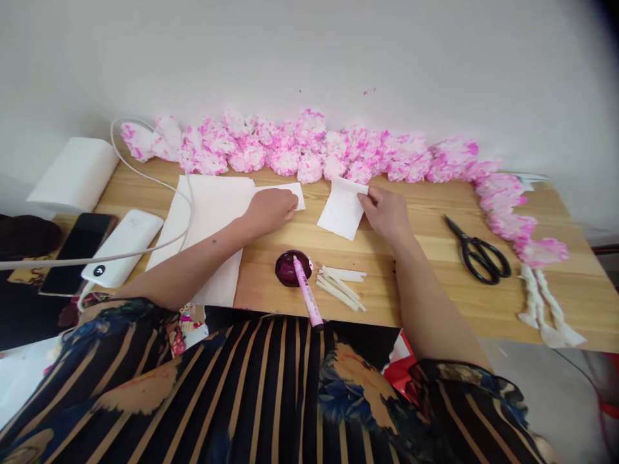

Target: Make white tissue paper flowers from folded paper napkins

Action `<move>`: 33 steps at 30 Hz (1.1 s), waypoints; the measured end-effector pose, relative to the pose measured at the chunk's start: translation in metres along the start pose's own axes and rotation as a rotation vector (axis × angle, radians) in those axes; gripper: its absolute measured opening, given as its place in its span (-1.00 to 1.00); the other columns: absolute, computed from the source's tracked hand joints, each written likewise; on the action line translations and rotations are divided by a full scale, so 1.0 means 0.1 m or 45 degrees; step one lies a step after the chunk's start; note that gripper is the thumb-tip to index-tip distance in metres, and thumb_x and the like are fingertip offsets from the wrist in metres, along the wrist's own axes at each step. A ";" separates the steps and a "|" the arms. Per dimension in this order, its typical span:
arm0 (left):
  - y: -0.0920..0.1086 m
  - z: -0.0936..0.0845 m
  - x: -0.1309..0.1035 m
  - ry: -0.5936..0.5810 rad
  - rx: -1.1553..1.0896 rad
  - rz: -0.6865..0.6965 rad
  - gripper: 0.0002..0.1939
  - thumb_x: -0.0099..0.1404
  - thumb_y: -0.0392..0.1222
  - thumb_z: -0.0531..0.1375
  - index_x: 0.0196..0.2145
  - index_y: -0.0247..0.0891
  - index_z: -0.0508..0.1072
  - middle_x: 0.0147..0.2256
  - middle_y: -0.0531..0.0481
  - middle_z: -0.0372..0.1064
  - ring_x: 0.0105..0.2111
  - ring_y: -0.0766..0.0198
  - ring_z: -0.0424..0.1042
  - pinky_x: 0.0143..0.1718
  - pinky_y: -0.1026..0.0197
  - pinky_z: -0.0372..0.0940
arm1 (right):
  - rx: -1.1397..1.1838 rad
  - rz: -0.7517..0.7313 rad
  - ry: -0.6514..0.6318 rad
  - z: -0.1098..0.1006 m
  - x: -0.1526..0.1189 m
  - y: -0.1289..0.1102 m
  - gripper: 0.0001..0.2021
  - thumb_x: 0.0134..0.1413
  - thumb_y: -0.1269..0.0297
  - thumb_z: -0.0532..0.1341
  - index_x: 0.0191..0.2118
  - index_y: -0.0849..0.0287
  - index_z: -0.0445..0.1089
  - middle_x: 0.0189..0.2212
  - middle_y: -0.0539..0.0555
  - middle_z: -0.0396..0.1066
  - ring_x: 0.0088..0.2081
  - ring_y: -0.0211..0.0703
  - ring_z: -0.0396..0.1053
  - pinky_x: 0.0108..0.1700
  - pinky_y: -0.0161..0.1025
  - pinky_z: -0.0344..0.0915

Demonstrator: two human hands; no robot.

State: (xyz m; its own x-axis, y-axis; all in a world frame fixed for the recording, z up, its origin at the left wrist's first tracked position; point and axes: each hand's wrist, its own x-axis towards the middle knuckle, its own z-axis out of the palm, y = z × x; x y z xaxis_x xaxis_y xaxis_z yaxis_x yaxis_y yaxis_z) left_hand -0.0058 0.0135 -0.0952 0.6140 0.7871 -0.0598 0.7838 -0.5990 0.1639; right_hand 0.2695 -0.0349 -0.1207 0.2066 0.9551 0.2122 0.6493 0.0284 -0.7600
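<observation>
My right hand [385, 209] pinches the right edge of a small white paper piece [342, 209] above the table. My left hand [273, 209] is closed over another white paper piece [293, 191], beside the large white sheets [206, 200]; its fingertips are curled and partly hidden. Nearer my body, a pink marker [307, 293] leans on a small dark dish [286, 269] holding purple liquid. White rolled sticks [341, 289] lie just right of it. Black scissors [476, 254] rest to the right of my right hand.
Pink and white paper flowers [285, 151] line the wooden table's [435, 309] back edge and right side. Twisted white strips [546, 306] lie at the right. On the left are a paper stack [75, 171], a phone [80, 248], a white power bank [123, 248] and a looping cable [145, 174].
</observation>
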 end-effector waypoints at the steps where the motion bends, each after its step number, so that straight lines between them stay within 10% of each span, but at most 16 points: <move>1: -0.02 -0.01 -0.02 0.009 -0.058 -0.012 -0.77 0.30 -0.23 0.09 -0.26 -0.27 0.56 -0.22 -0.18 0.57 -0.20 0.03 0.52 -0.27 0.12 0.24 | -0.067 -0.011 -0.016 0.01 0.00 0.00 -0.56 0.18 0.38 0.26 -0.63 0.04 0.06 -0.67 -0.03 0.11 -0.39 -0.04 0.28 -0.20 -0.11 0.14; 11: -0.45 -0.09 -0.26 0.400 -0.955 -0.268 -0.77 0.16 -0.02 0.25 -0.35 -0.25 0.46 -0.36 0.01 0.50 -0.39 0.31 0.40 -0.37 0.24 0.32 | -0.210 -0.138 0.008 0.05 0.00 0.09 -0.58 0.24 0.23 0.21 -0.61 0.04 0.08 -0.68 -0.02 0.12 -0.47 -0.08 0.23 -0.27 -0.12 0.13; 17: -0.83 -0.50 -0.29 0.998 -1.352 -0.515 -0.84 0.19 -0.19 0.26 -0.31 -0.17 0.32 -0.48 0.14 0.17 -0.53 0.43 0.22 -0.47 0.22 0.36 | -0.336 -0.121 -0.031 0.03 -0.01 0.06 -0.57 0.27 0.10 0.18 -0.58 0.05 0.07 -0.65 0.00 0.18 -0.52 -0.12 0.16 -0.35 -0.14 0.03; 21: -0.90 -0.76 -0.42 1.419 -1.232 -0.340 -0.80 0.17 -0.19 0.33 -0.33 -0.15 0.35 -0.53 0.18 0.12 -0.53 0.42 0.23 -0.24 0.07 0.54 | -0.476 -0.113 -0.095 0.00 -0.01 0.02 -0.58 0.29 0.03 0.12 -0.55 0.06 0.05 -0.61 0.05 0.26 -0.53 -0.11 0.16 -0.39 -0.15 -0.05; 25: -0.83 -0.57 -0.60 1.225 -0.700 -0.235 -0.95 0.29 -0.19 0.25 -0.28 -0.16 0.44 -0.37 0.09 0.44 -0.34 0.33 0.47 -0.16 0.10 0.49 | -0.486 -0.105 -0.085 0.00 0.00 0.01 -0.59 0.28 0.03 0.11 -0.54 0.06 0.06 -0.60 0.05 0.26 -0.52 -0.11 0.17 -0.38 -0.15 -0.04; 29: -0.72 -0.20 -0.68 0.652 -0.526 -0.165 -0.77 0.30 -0.12 0.23 -0.12 -0.24 0.51 -0.03 -0.12 0.56 -0.09 0.16 0.53 -0.04 0.06 0.47 | -0.308 -0.102 -0.071 0.00 -0.02 0.00 -0.64 0.25 0.07 0.17 -0.53 0.07 0.18 -0.59 0.01 0.27 -0.49 -0.12 0.22 -0.37 -0.15 0.07; 33: -0.50 -0.11 -0.53 0.634 -0.506 -0.078 -0.61 0.31 -0.05 0.24 0.05 -0.21 0.49 0.24 -0.19 0.37 0.22 0.00 0.36 0.10 -0.02 0.40 | 0.139 -0.030 -0.071 0.03 -0.06 -0.07 -0.72 0.19 0.00 0.23 -0.40 0.09 0.42 -0.51 0.00 0.39 -0.42 -0.12 0.35 -0.35 -0.17 0.29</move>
State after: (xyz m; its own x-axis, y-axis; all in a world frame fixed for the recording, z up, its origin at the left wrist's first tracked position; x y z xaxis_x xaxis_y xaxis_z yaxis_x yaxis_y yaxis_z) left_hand -0.0784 0.0038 -0.0895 0.3771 0.8499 0.3681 0.6632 -0.5252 0.5333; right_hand 0.2615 -0.0398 -0.1189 0.1493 0.9686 0.1989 0.5691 0.0803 -0.8183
